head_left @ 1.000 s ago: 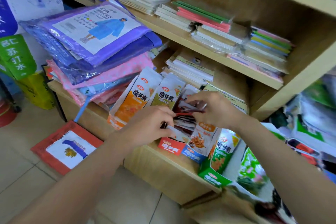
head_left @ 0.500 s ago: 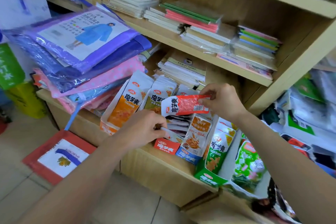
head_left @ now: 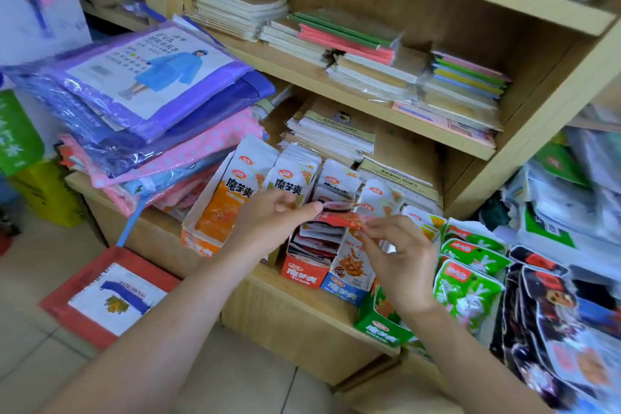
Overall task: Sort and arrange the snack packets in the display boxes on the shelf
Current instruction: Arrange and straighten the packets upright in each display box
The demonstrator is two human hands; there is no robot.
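The red snack packet (head_left: 346, 220) sits between my fingers, just above the red display box (head_left: 304, 274). My right hand (head_left: 400, 255) pinches one end. My left hand (head_left: 268, 222) touches the other end; I cannot tell if it grips.

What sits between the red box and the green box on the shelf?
The blue box, flanked by the red box and the green box; the head view shows it.

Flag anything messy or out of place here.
Packets in the red display box lie jumbled flat, unlike the upright ones in the orange box further left. The right hand pinches a red packet over that box. A red-edged package lies on the floor below the shelf.
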